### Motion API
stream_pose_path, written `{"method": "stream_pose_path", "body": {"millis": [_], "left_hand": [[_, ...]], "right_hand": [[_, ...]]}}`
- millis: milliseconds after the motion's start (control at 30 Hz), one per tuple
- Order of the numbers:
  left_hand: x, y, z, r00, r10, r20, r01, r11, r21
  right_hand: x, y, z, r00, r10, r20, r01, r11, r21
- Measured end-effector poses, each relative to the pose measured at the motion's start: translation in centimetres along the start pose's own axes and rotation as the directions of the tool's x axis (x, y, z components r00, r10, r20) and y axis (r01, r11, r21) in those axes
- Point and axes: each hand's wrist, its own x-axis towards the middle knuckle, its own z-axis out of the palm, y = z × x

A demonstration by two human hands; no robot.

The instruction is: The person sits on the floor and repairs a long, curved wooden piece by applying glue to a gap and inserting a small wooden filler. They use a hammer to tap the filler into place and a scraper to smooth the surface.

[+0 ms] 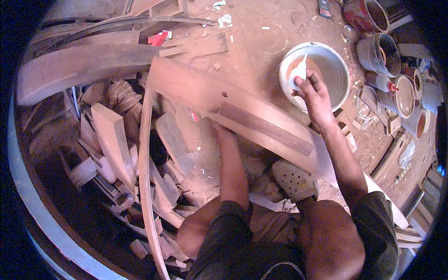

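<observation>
Shirt and knees: dark shirt (224, 247) sat nearest the camera, bare knees (333, 233) spread either side, holed clog (295, 181) just beyond the right one.
Right hand: right hand (315, 95) had its thumb and fingers closed around a white bottle (297, 74), forearm crossing the near right part of the board.
Bottle: within the right hand's grasp, far right of the board, seen against the bucket's mouth; height above it unclear. Long axis ran near to far, nozzle pointing far and slightly right.
Board: long board (186, 84) ran from far left to near right, a dark strip (266, 128) along its middle. Strip lay near and left of the right hand's fingers; bottle and board stood apart.
Left hand: left hand (222, 130) was at the board's near edge, mostly hidden under it; couldn't tell whether its fingers gripped. Farther from the bottle than the right, with the board between.
Bucket: pale bucket (339, 79) stood just past the board's far edge, its rim between strip and bottle in view.
Left side: thin curved strip (145, 186) reached the board's far left end; wood offcuts (112, 140) were heaped beside it.
Far right: row of tubs (380, 55), plus a red-tipped bottle (385, 84).
</observation>
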Motion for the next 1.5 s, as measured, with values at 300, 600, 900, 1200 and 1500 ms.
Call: {"method": "stream_pose_path", "body": {"millis": [300, 600, 900, 1200, 1500], "left_hand": [[0.3, -0.9, 0.9, 1.0, 0.006, 0.007, -0.006, 0.999, -0.045], [0.8, -0.7, 2.4, 0.995, 0.091, -0.027, -0.094, 0.982, -0.162], [1.4, -1.1, 2.5, 0.992, 0.111, -0.067, -0.121, 0.978, -0.171], [1.5, -1.2, 2.8, 0.992, 0.095, -0.088, -0.109, 0.981, -0.163], [1.2, -1.1, 2.8, 0.993, 0.085, -0.086, -0.097, 0.984, -0.152]], "right_hand": [[1.0, 2.5, 2.7, 0.934, -0.03, 0.356, 0.168, 0.916, -0.364], [3.1, 4.7, 6.8, 0.937, 0.056, 0.346, 0.062, 0.945, -0.321], [3.8, 5.6, 6.5, 0.902, 0.209, 0.378, -0.3, 0.933, 0.199], [4.4, 5.5, 6.8, 0.917, 0.176, 0.357, -0.233, 0.965, 0.123], [4.5, 5.2, 7.9, 0.934, 0.135, 0.331, -0.045, 0.963, -0.266]]}}
